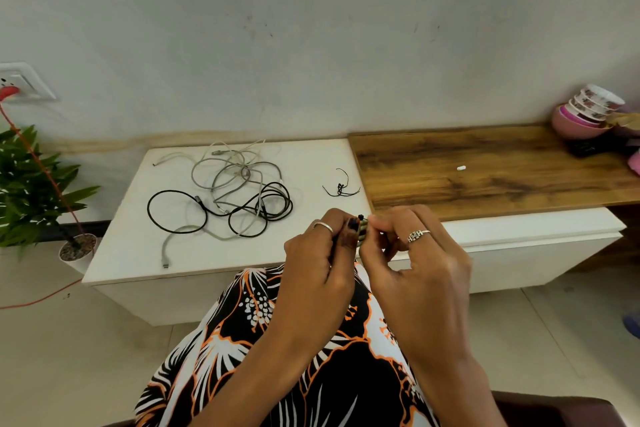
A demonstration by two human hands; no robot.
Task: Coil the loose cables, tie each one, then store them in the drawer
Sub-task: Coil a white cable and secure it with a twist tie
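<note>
While both hands meet above the lap, a small coil (362,230) sits pinched between them | left hand (317,263) fingers curl round its left side | right hand (412,253) fingers pinch its right | loose cables (221,194) lie tangled on the desk (311,163) | ties (341,185) near them.

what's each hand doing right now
Left hand: fingers curled, gripping the small coiled cable.
Right hand: pinching the same coiled cable at its top.
</note>
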